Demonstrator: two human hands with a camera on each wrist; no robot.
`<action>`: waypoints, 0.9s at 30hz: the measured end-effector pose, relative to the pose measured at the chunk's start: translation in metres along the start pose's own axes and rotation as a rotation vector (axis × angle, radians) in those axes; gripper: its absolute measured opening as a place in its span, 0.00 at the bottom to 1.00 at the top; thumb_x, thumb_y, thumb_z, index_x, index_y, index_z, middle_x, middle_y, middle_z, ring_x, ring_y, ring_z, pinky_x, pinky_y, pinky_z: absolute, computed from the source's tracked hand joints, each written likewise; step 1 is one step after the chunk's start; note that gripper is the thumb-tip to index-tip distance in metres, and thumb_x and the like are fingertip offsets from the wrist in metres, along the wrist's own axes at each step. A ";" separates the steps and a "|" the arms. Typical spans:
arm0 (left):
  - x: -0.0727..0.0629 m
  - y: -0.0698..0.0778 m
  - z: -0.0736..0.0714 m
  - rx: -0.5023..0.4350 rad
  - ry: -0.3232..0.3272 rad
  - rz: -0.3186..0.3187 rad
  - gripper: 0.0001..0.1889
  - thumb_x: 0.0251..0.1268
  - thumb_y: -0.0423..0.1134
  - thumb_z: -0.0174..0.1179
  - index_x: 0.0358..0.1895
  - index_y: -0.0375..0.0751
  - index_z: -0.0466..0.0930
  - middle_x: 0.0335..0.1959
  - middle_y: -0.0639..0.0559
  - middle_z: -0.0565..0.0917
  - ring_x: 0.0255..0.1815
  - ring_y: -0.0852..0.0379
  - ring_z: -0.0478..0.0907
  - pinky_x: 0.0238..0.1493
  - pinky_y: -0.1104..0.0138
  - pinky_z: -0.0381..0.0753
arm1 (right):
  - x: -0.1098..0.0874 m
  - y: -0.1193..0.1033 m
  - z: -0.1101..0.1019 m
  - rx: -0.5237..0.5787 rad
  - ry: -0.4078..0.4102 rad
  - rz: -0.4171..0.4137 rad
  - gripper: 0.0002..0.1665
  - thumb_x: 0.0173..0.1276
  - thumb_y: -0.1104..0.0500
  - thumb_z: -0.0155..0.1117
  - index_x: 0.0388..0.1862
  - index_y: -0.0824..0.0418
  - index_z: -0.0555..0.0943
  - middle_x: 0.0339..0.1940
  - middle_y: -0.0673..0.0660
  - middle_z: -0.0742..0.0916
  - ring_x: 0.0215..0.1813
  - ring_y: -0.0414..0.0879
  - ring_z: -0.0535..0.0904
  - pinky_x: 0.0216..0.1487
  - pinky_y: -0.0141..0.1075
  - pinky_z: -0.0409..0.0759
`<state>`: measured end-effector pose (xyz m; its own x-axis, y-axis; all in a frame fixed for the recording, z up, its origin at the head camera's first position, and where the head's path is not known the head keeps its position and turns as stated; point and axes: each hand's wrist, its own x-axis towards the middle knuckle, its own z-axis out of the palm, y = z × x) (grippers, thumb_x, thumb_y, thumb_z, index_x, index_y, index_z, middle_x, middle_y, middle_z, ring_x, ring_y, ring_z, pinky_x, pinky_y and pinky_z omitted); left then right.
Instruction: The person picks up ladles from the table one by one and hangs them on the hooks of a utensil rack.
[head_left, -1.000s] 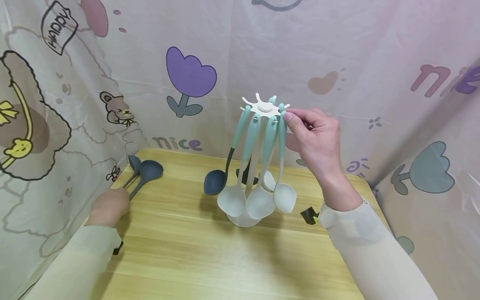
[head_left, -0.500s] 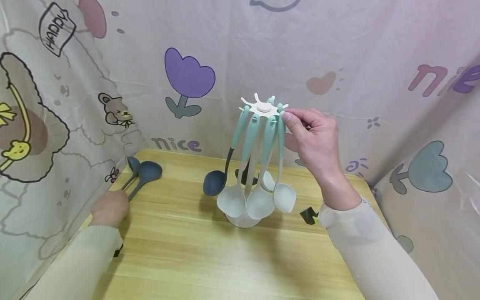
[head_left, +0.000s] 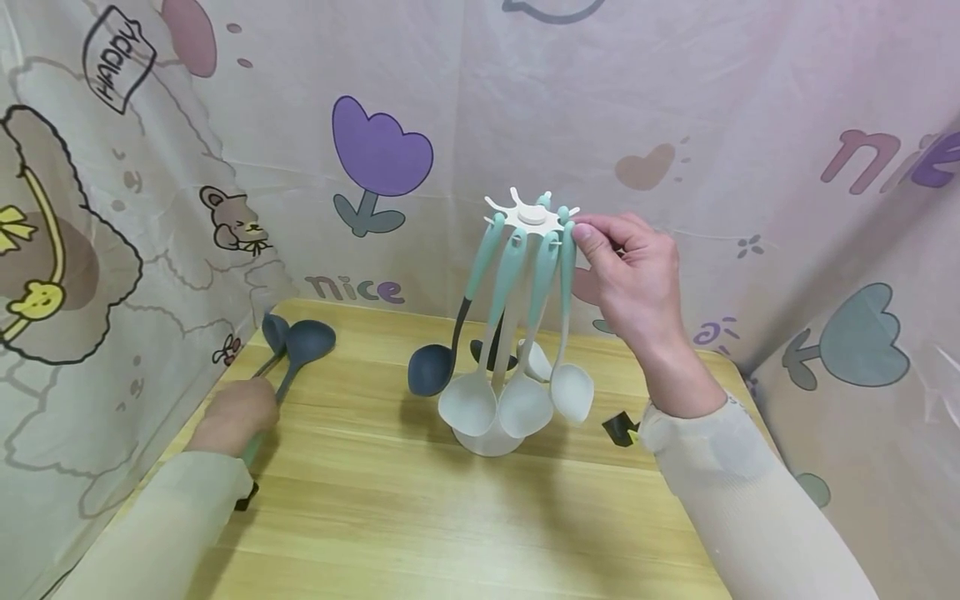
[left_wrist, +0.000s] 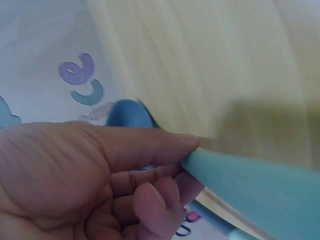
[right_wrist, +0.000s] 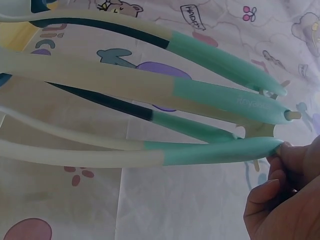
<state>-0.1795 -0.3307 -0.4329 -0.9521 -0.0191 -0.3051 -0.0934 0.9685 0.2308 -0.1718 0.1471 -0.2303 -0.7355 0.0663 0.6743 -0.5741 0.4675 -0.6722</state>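
Near the table's left edge my left hand (head_left: 236,414) pinches a dark blue ladle (head_left: 311,342) with a mint handle (left_wrist: 260,190), thumb and fingers near the handle's dark end. A second dark blue utensil (head_left: 275,332) lies beside it, partly covered by the hand. A white rack (head_left: 532,216) stands upright mid-table, hung with several white and dark spoons and ladles by their mint handles. My right hand (head_left: 641,279) pinches the top of the handle (right_wrist: 225,151) of a white ladle (head_left: 572,393) at the rack's right side. Its bowl hangs over the table.
The wooden table (head_left: 360,525) meets printed cloth (head_left: 525,108) at its back and sides. One white ladle (head_left: 468,404) and one dark ladle (head_left: 431,369) hang on the rack's left side. White arms of the rack stick out at its back left.
My left hand has shifted slightly right with the dark blue ladle, and its mint handle now shows below the hand. The right hand keeps its pinch at the rack, which leans slightly differently.
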 end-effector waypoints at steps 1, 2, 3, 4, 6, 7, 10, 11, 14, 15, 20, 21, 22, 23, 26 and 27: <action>0.000 0.003 -0.001 -0.002 -0.003 0.014 0.07 0.66 0.27 0.52 0.29 0.33 0.76 0.26 0.41 0.77 0.26 0.45 0.73 0.26 0.59 0.73 | 0.000 0.000 0.000 -0.001 0.000 0.000 0.11 0.77 0.60 0.69 0.48 0.66 0.92 0.36 0.40 0.86 0.36 0.39 0.76 0.38 0.28 0.73; 0.001 0.006 -0.001 -0.004 -0.003 0.028 0.06 0.65 0.27 0.54 0.29 0.33 0.76 0.26 0.41 0.77 0.26 0.46 0.73 0.26 0.59 0.72 | 0.000 0.000 0.000 -0.003 0.000 0.000 0.11 0.77 0.60 0.69 0.48 0.65 0.92 0.36 0.39 0.85 0.37 0.39 0.76 0.38 0.28 0.73; 0.001 0.008 -0.002 -0.010 -0.005 0.040 0.05 0.64 0.28 0.54 0.30 0.33 0.76 0.26 0.42 0.77 0.25 0.46 0.73 0.26 0.60 0.72 | 0.001 0.000 -0.001 -0.005 0.000 0.000 0.11 0.77 0.60 0.69 0.48 0.65 0.92 0.36 0.38 0.85 0.37 0.39 0.76 0.38 0.28 0.73; 0.001 0.011 -0.003 -0.018 -0.007 0.051 0.03 0.64 0.28 0.55 0.32 0.31 0.76 0.26 0.42 0.77 0.25 0.47 0.74 0.26 0.60 0.72 | 0.001 0.000 -0.001 -0.006 -0.001 -0.001 0.10 0.76 0.60 0.69 0.48 0.65 0.92 0.35 0.38 0.85 0.37 0.39 0.75 0.39 0.28 0.73; 0.000 0.016 -0.004 -0.045 -0.009 0.077 0.07 0.62 0.29 0.57 0.39 0.26 0.75 0.27 0.42 0.77 0.25 0.47 0.74 0.26 0.61 0.72 | 0.001 0.000 -0.001 -0.011 -0.002 -0.002 0.10 0.76 0.60 0.69 0.48 0.65 0.92 0.35 0.36 0.85 0.37 0.38 0.75 0.39 0.28 0.73; 0.000 0.018 -0.004 -0.067 -0.014 0.092 0.10 0.62 0.30 0.58 0.42 0.24 0.73 0.27 0.43 0.77 0.24 0.48 0.74 0.25 0.61 0.72 | 0.001 0.000 -0.001 -0.013 -0.003 -0.001 0.10 0.77 0.60 0.69 0.48 0.65 0.92 0.34 0.36 0.85 0.37 0.38 0.75 0.39 0.29 0.73; -0.002 0.024 -0.004 -0.136 -0.045 0.124 0.15 0.65 0.30 0.58 0.49 0.25 0.68 0.26 0.45 0.75 0.21 0.52 0.71 0.23 0.63 0.70 | 0.002 0.000 -0.002 -0.016 -0.005 0.000 0.10 0.76 0.60 0.69 0.47 0.64 0.92 0.33 0.35 0.84 0.37 0.38 0.75 0.39 0.29 0.72; -0.002 0.026 -0.005 -0.158 -0.057 0.130 0.15 0.65 0.30 0.57 0.50 0.26 0.68 0.25 0.46 0.75 0.20 0.53 0.70 0.23 0.64 0.69 | 0.002 0.000 -0.002 -0.016 -0.006 0.000 0.10 0.76 0.60 0.69 0.47 0.64 0.92 0.33 0.35 0.84 0.37 0.38 0.75 0.39 0.29 0.72; -0.002 0.030 -0.006 -0.173 -0.070 0.149 0.12 0.67 0.31 0.55 0.50 0.31 0.68 0.25 0.48 0.74 0.21 0.54 0.68 0.25 0.63 0.68 | 0.003 0.000 -0.002 -0.010 -0.009 0.003 0.10 0.76 0.60 0.69 0.47 0.64 0.92 0.34 0.35 0.84 0.37 0.38 0.75 0.39 0.29 0.73; -0.001 0.031 -0.006 -0.171 -0.060 0.158 0.12 0.67 0.32 0.55 0.50 0.32 0.68 0.26 0.47 0.75 0.22 0.53 0.68 0.26 0.63 0.68 | 0.003 0.001 -0.001 -0.007 -0.009 0.004 0.10 0.76 0.60 0.69 0.47 0.64 0.92 0.34 0.35 0.85 0.37 0.38 0.75 0.39 0.29 0.73; 0.005 0.033 -0.005 -0.223 -0.022 0.207 0.10 0.72 0.36 0.56 0.51 0.35 0.72 0.23 0.51 0.76 0.22 0.54 0.70 0.27 0.63 0.71 | 0.003 0.002 -0.001 0.012 -0.013 0.017 0.11 0.76 0.60 0.69 0.48 0.66 0.92 0.33 0.35 0.84 0.38 0.38 0.74 0.40 0.29 0.73; 0.005 0.034 -0.004 -0.268 -0.029 0.209 0.10 0.73 0.36 0.56 0.50 0.36 0.73 0.20 0.53 0.74 0.20 0.56 0.69 0.26 0.64 0.71 | 0.003 0.002 -0.001 0.018 -0.014 0.021 0.11 0.77 0.60 0.69 0.48 0.66 0.92 0.33 0.35 0.85 0.38 0.39 0.74 0.40 0.29 0.73; 0.005 0.036 -0.003 -0.311 -0.041 0.212 0.09 0.75 0.37 0.56 0.51 0.37 0.74 0.19 0.54 0.72 0.19 0.58 0.68 0.25 0.65 0.72 | 0.003 0.002 -0.001 0.023 -0.014 0.024 0.11 0.77 0.60 0.69 0.48 0.66 0.92 0.33 0.36 0.85 0.38 0.39 0.74 0.39 0.29 0.73; 0.005 0.037 -0.002 -0.355 -0.058 0.215 0.09 0.76 0.37 0.55 0.51 0.36 0.75 0.18 0.55 0.71 0.18 0.59 0.67 0.25 0.65 0.72 | 0.003 0.002 -0.001 0.028 -0.014 0.027 0.11 0.76 0.60 0.69 0.48 0.66 0.92 0.33 0.36 0.85 0.38 0.39 0.74 0.39 0.28 0.73; 0.002 0.042 -0.003 -0.513 -0.115 0.201 0.11 0.81 0.37 0.53 0.55 0.34 0.79 0.22 0.54 0.72 0.20 0.59 0.69 0.26 0.66 0.76 | 0.003 0.003 -0.001 0.036 -0.012 0.035 0.12 0.77 0.59 0.69 0.49 0.66 0.91 0.34 0.36 0.85 0.38 0.39 0.75 0.39 0.28 0.73; 0.001 0.044 -0.004 -0.560 -0.131 0.199 0.13 0.82 0.37 0.53 0.56 0.32 0.79 0.25 0.53 0.74 0.22 0.58 0.70 0.27 0.65 0.78 | 0.004 0.003 -0.001 0.038 -0.012 0.038 0.12 0.77 0.59 0.69 0.49 0.66 0.91 0.34 0.37 0.85 0.38 0.39 0.75 0.39 0.28 0.73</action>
<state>-0.1856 -0.2891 -0.4194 -0.9265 0.2145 -0.3093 -0.0900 0.6717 0.7353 -0.1756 0.1494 -0.2292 -0.7610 0.0720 0.6447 -0.5591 0.4311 -0.7082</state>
